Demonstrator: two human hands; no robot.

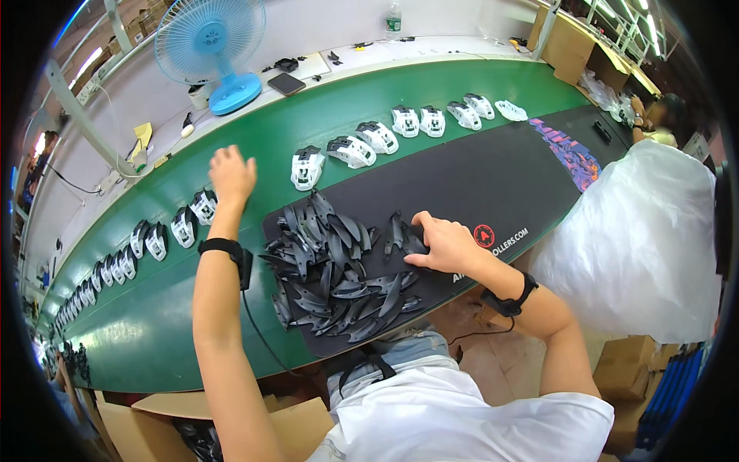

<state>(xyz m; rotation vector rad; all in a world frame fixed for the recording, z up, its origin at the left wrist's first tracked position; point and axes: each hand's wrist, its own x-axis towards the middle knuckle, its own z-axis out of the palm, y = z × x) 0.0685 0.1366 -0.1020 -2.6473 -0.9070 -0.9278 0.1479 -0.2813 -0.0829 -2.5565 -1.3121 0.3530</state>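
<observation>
My left hand (233, 175) is raised over the green bench, fingers slightly bent and thumb apart, with nothing visible in it. Just beside its wrist sits a white-and-black computer mouse shell (203, 206). My right hand (448, 245) is low over the black mat (462, 177), thumb and forefinger around a black curved plastic piece (413, 242). Another such piece (395, 233) lies close by its fingertips. To the left of that hand, a heap of black curved plastic pieces (331, 262) covers the mat's near left end.
Mouse shells (306, 168) stand in a row along the mat's far edge; more line the green bench (177, 308) leftward. A blue fan (212, 38) and phone (286, 84) are on the back ledge. A large plastic bag (631, 239) bulges at right. Cables trail from both wristbands.
</observation>
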